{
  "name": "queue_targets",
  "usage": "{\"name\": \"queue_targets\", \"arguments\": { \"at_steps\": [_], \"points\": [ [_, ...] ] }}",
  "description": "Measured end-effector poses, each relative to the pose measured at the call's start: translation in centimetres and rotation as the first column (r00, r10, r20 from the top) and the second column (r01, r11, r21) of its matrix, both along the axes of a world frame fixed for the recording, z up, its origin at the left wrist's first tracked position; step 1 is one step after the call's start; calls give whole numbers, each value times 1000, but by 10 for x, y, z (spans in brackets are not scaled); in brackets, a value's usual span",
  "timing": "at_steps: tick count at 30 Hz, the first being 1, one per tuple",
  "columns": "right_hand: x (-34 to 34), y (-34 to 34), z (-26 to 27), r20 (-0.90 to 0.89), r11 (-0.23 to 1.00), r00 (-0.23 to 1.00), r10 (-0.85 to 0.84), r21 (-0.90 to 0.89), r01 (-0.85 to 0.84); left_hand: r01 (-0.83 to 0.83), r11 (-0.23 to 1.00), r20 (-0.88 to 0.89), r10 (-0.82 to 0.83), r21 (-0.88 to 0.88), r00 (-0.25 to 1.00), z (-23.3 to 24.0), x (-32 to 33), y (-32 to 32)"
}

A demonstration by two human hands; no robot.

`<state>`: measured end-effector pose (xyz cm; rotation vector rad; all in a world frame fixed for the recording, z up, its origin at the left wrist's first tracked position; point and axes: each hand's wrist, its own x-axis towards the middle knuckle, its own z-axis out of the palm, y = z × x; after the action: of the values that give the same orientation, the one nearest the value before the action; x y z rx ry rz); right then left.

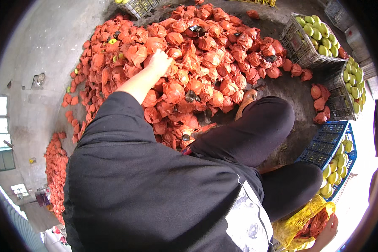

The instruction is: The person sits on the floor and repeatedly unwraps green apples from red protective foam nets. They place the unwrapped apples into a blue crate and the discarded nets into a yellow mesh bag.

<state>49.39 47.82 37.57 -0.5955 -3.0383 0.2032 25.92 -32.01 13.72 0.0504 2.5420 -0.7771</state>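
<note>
My left hand (159, 63) reaches into a large heap of fruit wrapped in red plastic film (173, 92). Its fingers are bent down among the wrapped fruit and partly hidden, so a hold cannot be made out. At the lower right, my right hand (331, 225) is at the mouth of a yellow mesh sack (282, 228). Crumpled red plastic wrappers (313, 223) fill the sack's opening beside these fingers. Whether that hand grips anything is unclear.
Grey plastic crates (297, 47) of unwrapped green-yellow fruit (323, 30) stand at the upper right. Closer to my knees is a blue crate (321, 141) with similar fruit. Several wrapped fruits (319, 104) lie loose on the concrete floor (272, 86). A wall (34, 63) rises at left.
</note>
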Motion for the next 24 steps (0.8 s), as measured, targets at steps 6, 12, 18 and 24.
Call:
{"name": "queue_targets", "arguments": {
  "at_steps": [6, 12, 18, 24],
  "points": [
    [-22, -54, -22, -72, 958, 989, -129, -265, 106, 213, 975, 128, -205, -55, 970, -31, -10, 2],
    [-50, -108, 3, -140, 942, 982, -123, -328, 72, -219, 633, -146, 473, 743, 869, 33, -21, 23],
    [-144, -232, -37, -390, 469, 887, 249, -752, -463, 106, -766, 133, 244, 635, 961, 107, -24, 173],
    [-222, -315, -67, -489, -54, 867, 95, -872, -486, -86, -853, 275, 69, 516, 959, 168, -7, 328]
  ]
}}
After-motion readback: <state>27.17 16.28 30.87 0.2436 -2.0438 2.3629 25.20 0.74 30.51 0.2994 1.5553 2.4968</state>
